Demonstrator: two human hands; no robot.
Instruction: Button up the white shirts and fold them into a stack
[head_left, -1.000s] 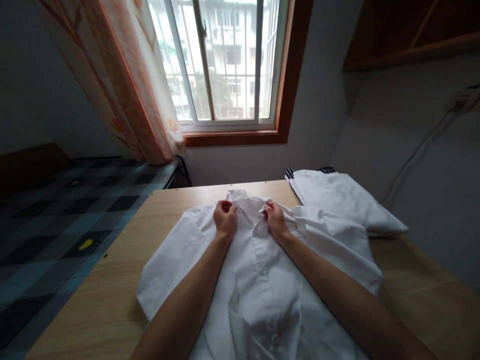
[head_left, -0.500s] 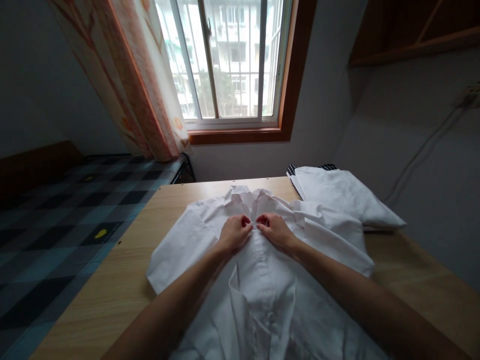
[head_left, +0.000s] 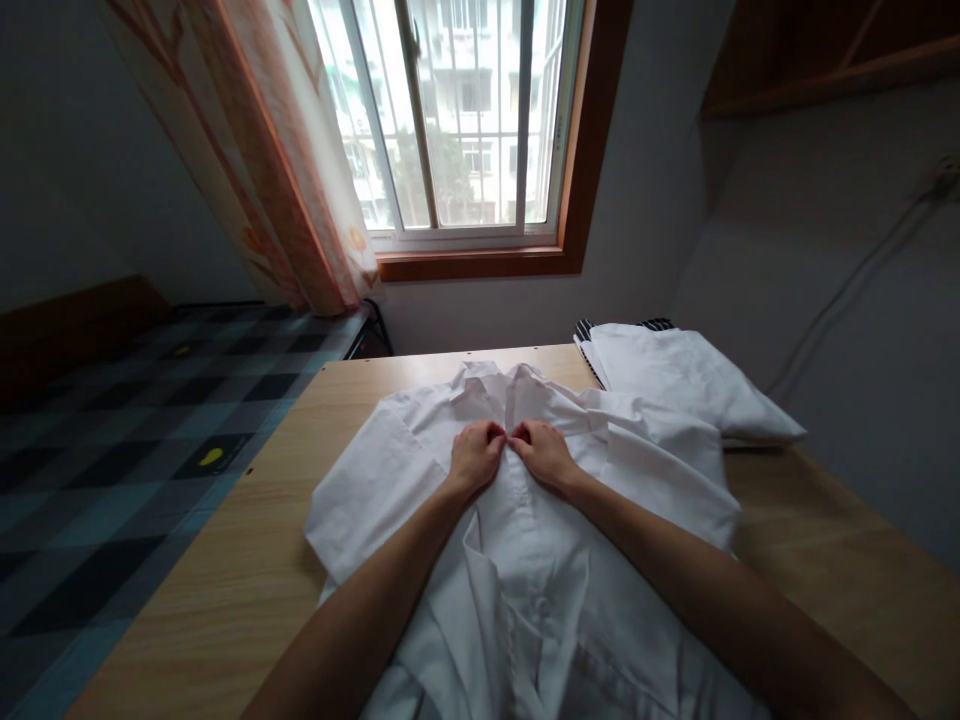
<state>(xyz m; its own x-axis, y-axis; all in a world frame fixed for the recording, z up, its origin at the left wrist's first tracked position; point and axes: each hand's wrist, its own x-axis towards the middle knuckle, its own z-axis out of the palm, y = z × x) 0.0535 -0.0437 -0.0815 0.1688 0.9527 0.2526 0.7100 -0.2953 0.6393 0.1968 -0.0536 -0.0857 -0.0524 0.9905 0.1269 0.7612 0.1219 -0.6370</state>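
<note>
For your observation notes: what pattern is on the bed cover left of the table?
The bed cover has a dark and blue-grey check with small yellow marks, seen in the head view.

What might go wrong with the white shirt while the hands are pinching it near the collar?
The left hand and right hand pinch the front of the white cotton shirt just below its collar, so a tug might crease or skew it. The front lower down is already rumpled and may stay wrinkled. The right sleeve lies against the folded white garment on the pale wooden table, which could get dragged along.
</note>
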